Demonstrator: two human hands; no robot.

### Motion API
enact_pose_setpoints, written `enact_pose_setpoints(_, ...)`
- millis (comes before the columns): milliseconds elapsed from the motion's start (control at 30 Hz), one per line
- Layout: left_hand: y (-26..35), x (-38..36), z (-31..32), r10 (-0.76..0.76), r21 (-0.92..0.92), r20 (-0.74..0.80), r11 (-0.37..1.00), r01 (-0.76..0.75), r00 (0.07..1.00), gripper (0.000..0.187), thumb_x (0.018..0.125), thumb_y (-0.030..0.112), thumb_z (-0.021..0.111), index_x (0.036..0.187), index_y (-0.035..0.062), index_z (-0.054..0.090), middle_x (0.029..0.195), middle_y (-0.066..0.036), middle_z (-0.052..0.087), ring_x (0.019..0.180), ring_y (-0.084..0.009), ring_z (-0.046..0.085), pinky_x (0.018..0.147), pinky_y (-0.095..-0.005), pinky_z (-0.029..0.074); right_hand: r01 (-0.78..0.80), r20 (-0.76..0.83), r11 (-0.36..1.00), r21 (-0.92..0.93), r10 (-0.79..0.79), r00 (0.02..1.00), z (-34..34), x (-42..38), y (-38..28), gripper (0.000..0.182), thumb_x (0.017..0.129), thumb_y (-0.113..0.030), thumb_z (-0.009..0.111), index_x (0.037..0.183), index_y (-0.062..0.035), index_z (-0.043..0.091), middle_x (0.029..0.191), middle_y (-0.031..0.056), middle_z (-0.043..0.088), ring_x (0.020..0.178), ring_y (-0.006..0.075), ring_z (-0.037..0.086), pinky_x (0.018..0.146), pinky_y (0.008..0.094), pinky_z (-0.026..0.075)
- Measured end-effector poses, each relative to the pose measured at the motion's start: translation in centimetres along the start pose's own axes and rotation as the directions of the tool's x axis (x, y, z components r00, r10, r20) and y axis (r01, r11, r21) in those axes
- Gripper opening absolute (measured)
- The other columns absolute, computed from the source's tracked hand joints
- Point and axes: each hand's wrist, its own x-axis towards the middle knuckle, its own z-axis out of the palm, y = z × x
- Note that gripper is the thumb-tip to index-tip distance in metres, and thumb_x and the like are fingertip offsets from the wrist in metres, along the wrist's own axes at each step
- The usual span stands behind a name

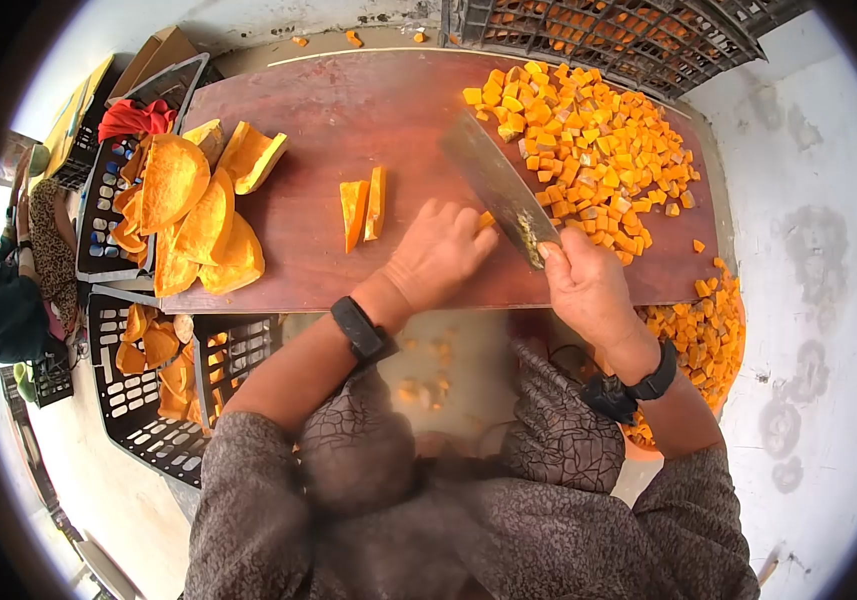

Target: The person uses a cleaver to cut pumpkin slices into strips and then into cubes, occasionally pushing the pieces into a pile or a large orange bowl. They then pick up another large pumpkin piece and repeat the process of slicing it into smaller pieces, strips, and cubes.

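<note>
My right hand (593,290) grips the handle of a cleaver (496,185), its broad blade slanting up and to the left over the board. Just left of the blade, my left hand (443,255) is closed with bent fingers on a pumpkin strip (486,220); only a small orange end of it shows. Two more pumpkin strips (364,208) lie side by side to the left. Beyond the blade spreads a heap of pumpkin cubes (598,150). Large pumpkin pieces (210,215) are piled at the board's left end.
The reddish-brown board (318,110) spans the area before me. Black crates (148,430) with pumpkin pieces stand at the left, and a dark crate (618,35) sits behind. A container of cubes (703,330) is below the right edge. A person (23,290) is at far left.
</note>
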Motion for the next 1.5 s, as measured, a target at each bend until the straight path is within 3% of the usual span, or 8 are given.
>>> enact_pose_setpoints(67,0.0,0.0,0.0,0.009,0.006,0.000,1.000,-0.009,1.000,0.033,0.077,0.009,0.055,0.109,0.0045,0.059,0.095,-0.012,0.054,0.085,-0.0284,0.053,0.076,-0.0435,0.043,-0.005,0.001,1.000,-0.027,0.005,1.000,0.2,0.3,-0.2,0.018,0.092,-0.015,0.060,0.084,-0.0022,0.050,0.067,0.0224,0.056,0.063,0.0448,0.056,0.053,0.0457,0.045)
enact_pose_setpoints(267,-0.7,-0.6,-0.5,0.019,-0.102,-0.012,0.995,-0.020,1.000,0.033,0.076,0.009,0.058,0.108,0.0043,0.060,0.099,-0.014,0.055,0.090,-0.0300,0.055,0.080,-0.0424,0.044,-0.002,0.105,0.994,-0.111,0.014,0.994,0.6,-0.1,0.4,0.016,0.092,-0.016,0.057,0.086,-0.0025,0.051,0.069,0.0237,0.057,0.067,0.0459,0.058,0.057,0.0508,0.045)
enact_pose_setpoints(467,-1.4,-2.3,-1.1,-0.249,-0.180,-0.033,0.954,0.239,0.968,0.037,0.074,0.015,0.073,0.107,0.0038,0.060,0.098,-0.014,0.058,0.098,-0.0336,0.057,0.084,-0.0432,0.048,-0.029,0.114,0.995,-0.093,0.040,0.993,0.9,-0.6,1.3,0.017,0.092,-0.015,0.059,0.086,-0.0014,0.051,0.069,0.0249,0.057,0.067,0.0463,0.057,0.057,0.0500,0.045)
enact_pose_setpoints(633,-0.2,-1.8,-1.7,-0.485,-0.081,0.184,0.859,0.505,0.855,0.029,0.077,0.019,0.073,0.100,0.0065,0.061,0.090,-0.015,0.061,0.087,-0.0349,0.063,0.073,-0.0433,0.052,-0.064,0.077,0.998,0.005,0.063,0.995,1.0,-0.4,1.7,0.019,0.091,-0.017,0.059,0.084,-0.0014,0.051,0.067,0.0246,0.057,0.065,0.0458,0.057,0.056,0.0505,0.045)
enact_pose_setpoints(1033,0.0,-0.4,-0.3,-0.663,-0.250,0.260,0.657,0.712,0.702,0.025,0.073,0.010,0.074,0.087,0.0042,0.054,0.088,-0.018,0.060,0.084,-0.0386,0.062,0.072,-0.0471,0.050,-0.113,0.059,0.991,0.077,0.109,0.992,0.8,-0.8,2.5,0.024,0.092,-0.022,0.057,0.082,-0.0015,0.051,0.069,0.0254,0.057,0.068,0.0472,0.057,0.058,0.0522,0.045)
enact_pose_setpoints(1133,-0.1,-0.6,1.0,-0.577,-0.203,0.029,0.796,0.570,0.816,0.026,0.073,0.006,0.073,0.089,0.0038,0.053,0.086,-0.017,0.059,0.081,-0.0379,0.061,0.070,-0.0470,0.050,-0.142,0.032,0.984,0.111,0.140,0.990,0.3,-0.8,2.4,0.024,0.092,-0.022,0.057,0.082,-0.0010,0.052,0.069,0.0253,0.057,0.068,0.0469,0.058,0.058,0.0511,0.045)
enact_pose_setpoints(1233,-0.4,-0.6,1.7,-0.529,-0.279,-0.073,0.825,0.492,0.845,0.026,0.073,0.005,0.072,0.091,0.0045,0.053,0.084,-0.015,0.058,0.078,-0.0371,0.060,0.069,-0.0460,0.050,-0.182,0.035,0.976,0.120,0.179,0.983,0.0,-0.8,2.6,0.023,0.092,-0.021,0.058,0.083,-0.0008,0.052,0.070,0.0253,0.058,0.069,0.0465,0.058,0.058,0.0504,0.045)
enact_pose_setpoints(1500,0.5,-0.8,1.3,-0.498,-0.299,-0.029,0.832,0.468,0.867,0.029,0.075,0.007,0.073,0.100,0.0059,0.058,0.086,-0.013,0.059,0.077,-0.0343,0.062,0.066,-0.0431,0.052,-0.114,0.005,0.992,0.062,0.114,0.993,-0.2,-0.4,1.4,0.020,0.092,-0.020,0.057,0.084,-0.0018,0.053,0.068,0.0236,0.058,0.065,0.0454,0.058,0.057,0.0518,0.045)
